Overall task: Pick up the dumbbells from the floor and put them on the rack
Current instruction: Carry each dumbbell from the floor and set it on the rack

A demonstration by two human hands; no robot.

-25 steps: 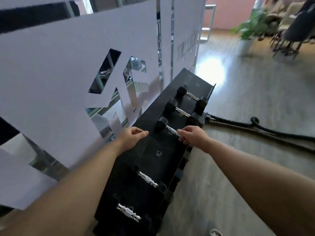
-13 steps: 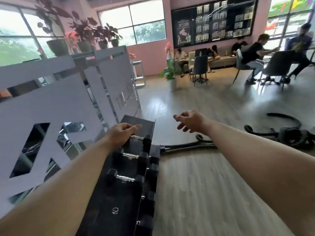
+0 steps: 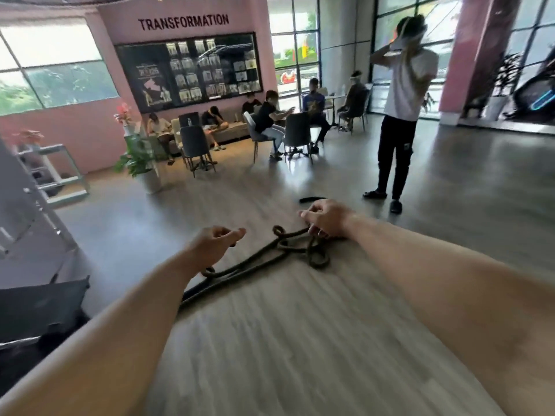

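Head view: both forearms extend forward over a wood-grain floor [image 3: 270, 355], and neither hand grips anything. Left hand [image 3: 211, 246] is held in the air with its fingers loosely curled and thumb forward, empty. Right hand [image 3: 326, 217] is likewise empty, its fingers half curled and spread slightly, palm down.

Landmark: the battle rope [image 3: 264, 256], a thick dark rope lying on the floor. Its long run goes diagonally from near the left forearm, at lower left, up and to the right, ending in several loose loops. In the frame, the left hand sits just left of the rope's middle run, and the right hand overlaps the loops at the rope's far end; contact with the rope cannot be confirmed from this view.

Task items: no dumbbell is visible in this frame, so neither orientation nor long axis can be stated. Only a dark corner of the rack [image 3: 39, 307] shows, well to the left of the rope at the frame edge, beside a grey partition panel [image 3: 27, 223].

Beyond the rope, a standing person [image 3: 402, 115] in a white shirt and dark trousers has both hands raised to the head. Farther back and left of the rope's line, seated people [image 3: 270, 118] occupy chairs near a potted plant [image 3: 141, 163] and a pink wall [image 3: 75, 136].
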